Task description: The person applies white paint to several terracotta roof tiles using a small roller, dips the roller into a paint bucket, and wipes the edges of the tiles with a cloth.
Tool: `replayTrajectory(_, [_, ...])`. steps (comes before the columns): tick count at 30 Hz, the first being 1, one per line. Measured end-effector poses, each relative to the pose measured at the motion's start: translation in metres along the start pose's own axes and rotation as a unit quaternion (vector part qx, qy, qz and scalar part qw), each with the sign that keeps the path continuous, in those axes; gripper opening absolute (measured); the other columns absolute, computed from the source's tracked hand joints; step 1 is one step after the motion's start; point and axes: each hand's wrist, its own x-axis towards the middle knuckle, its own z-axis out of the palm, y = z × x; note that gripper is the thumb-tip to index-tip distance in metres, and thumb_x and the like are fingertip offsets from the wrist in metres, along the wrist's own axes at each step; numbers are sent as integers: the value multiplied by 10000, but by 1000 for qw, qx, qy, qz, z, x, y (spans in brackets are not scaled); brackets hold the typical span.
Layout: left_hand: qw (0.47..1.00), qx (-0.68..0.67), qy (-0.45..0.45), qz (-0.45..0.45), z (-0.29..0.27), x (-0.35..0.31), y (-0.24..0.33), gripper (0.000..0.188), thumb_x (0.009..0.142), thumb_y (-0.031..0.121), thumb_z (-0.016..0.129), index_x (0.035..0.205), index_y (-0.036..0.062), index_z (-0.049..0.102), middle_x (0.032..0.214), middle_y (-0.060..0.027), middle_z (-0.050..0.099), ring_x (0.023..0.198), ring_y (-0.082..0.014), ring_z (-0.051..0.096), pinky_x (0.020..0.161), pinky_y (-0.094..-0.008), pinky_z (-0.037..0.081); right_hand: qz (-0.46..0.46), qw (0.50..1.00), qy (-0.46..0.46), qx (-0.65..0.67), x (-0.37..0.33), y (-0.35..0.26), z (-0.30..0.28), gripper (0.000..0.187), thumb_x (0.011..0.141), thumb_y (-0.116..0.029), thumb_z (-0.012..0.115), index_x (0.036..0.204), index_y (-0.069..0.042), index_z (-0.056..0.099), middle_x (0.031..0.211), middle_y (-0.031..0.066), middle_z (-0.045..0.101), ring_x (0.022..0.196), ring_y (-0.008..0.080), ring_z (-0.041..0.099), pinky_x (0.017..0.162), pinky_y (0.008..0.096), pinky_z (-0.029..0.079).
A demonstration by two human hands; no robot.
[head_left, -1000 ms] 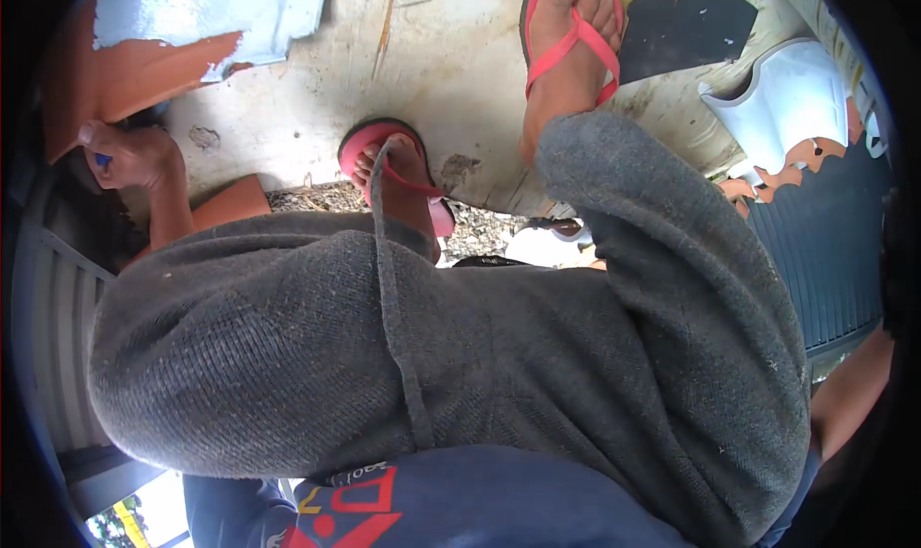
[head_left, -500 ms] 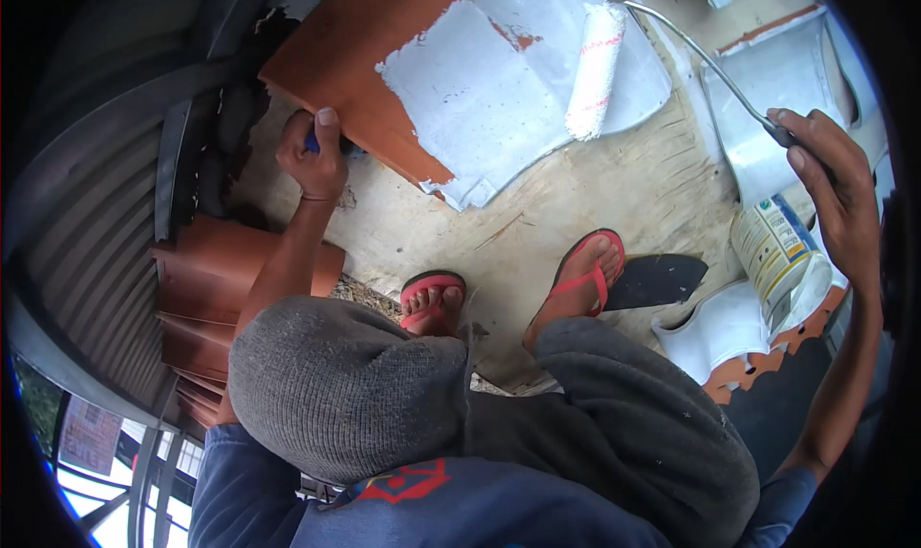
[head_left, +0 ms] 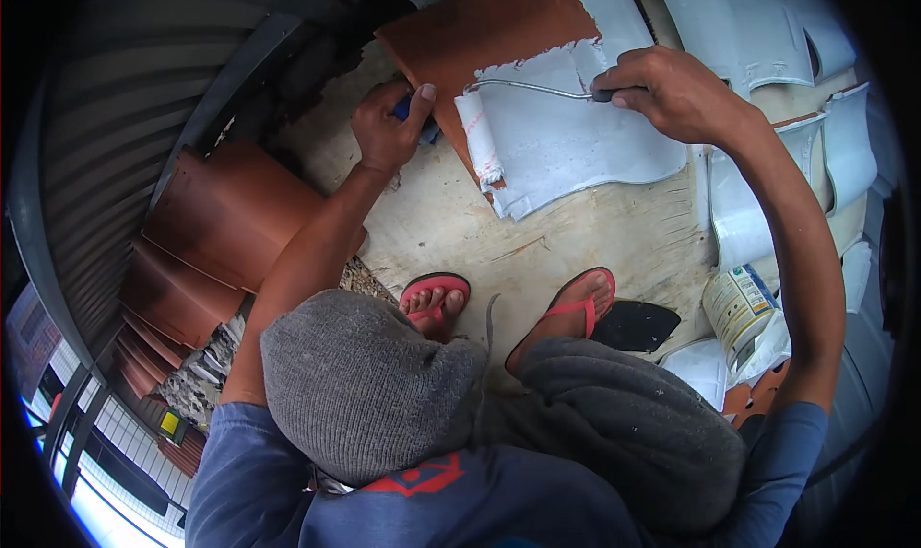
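My right hand (head_left: 657, 88) grips the dark handle of a paint roller (head_left: 537, 89), whose bent wire frame reaches leftward. The white roller sleeve (head_left: 480, 138) rests on a terracotta roof tile (head_left: 499, 30), at the left edge of its white-coated area. White covers much of the tile's right and near part, while its far left stays bare orange-brown. My left hand (head_left: 386, 126) is closed beside the tile's left corner, around a small blue object (head_left: 402, 108) mostly hidden by the fingers; its kind is unclear. The left thumb lies along the tile's edge.
White-coated tiles (head_left: 748, 222) lie to the right. A paint can (head_left: 739, 308) stands near my right forearm. Bare terracotta tiles (head_left: 230, 212) are stacked at left. My feet, in red flip-flops (head_left: 436, 303), stand on the pale board (head_left: 595, 222) near a dark flat piece (head_left: 633, 326).
My right hand has swung left and forward, carrying the roller from the tile's right side to the coating's left edge. The view has shifted; my left hand stays by the tile corner.
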Motion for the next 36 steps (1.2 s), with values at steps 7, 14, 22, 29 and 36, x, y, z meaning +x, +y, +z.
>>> replayTrajectory(7, [1000,18,0,-15,-4,0,10,406,911,419,717,708,69,685,624,-116,579,588,-288,589,586,-400,473,95,991,-60,-74,-30,7,-29,211,879,-58,679,1072,-36,761,1073,159,731,1032,360,663,925,448,515])
replayTrajectory(14, [999,6,-9,-44,-7,1,6,454,895,500,702,753,70,717,639,-126,604,611,-308,620,608,-413,488,61,997,-46,-27,-25,-26,-10,224,881,-82,695,1095,-79,761,1067,128,736,1041,343,665,913,443,518])
replayTrajectory(22, [970,-24,-146,-191,-22,8,26,525,922,526,695,849,8,740,700,-98,671,654,-163,630,649,-345,500,70,995,-19,74,-65,-33,22,237,898,-102,699,1127,-72,752,1077,141,735,981,354,679,879,430,532])
replayTrajectory(29, [928,195,-309,-76,-144,57,130,532,920,518,700,826,-4,723,684,-153,663,633,-249,661,630,-405,513,179,888,55,419,-144,-35,121,289,932,-74,675,1213,-14,706,1105,127,721,983,199,660,868,323,514])
replayTrajectory(36, [943,110,-246,197,-182,48,325,155,847,159,772,921,37,711,833,-106,639,769,-287,615,673,-377,492,256,734,87,623,-180,-81,172,396,960,-79,635,1345,12,618,1018,52,676,839,103,603,709,251,515])
